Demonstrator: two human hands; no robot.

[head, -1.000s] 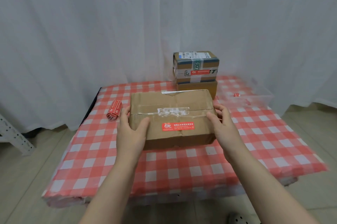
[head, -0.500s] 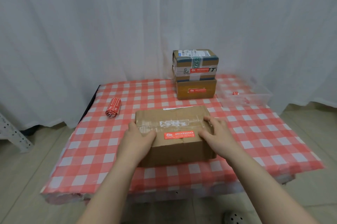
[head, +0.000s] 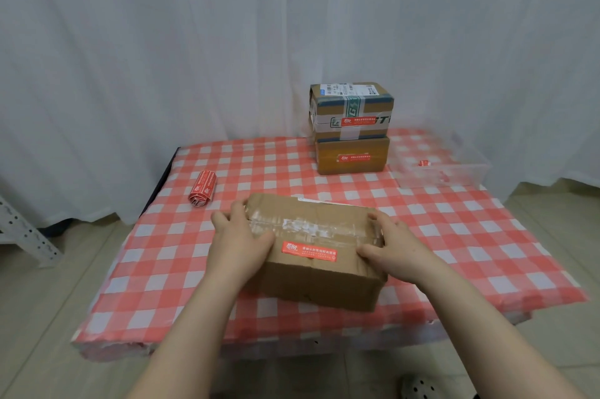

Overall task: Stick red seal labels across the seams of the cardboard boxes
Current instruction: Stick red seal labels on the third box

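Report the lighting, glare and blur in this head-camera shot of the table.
Head view: light is soft and even; the clear tape on the cardboard box shows white glare; the transparent tray and the tablecloth at far right look smeared; the red seal label print is too soft to read.
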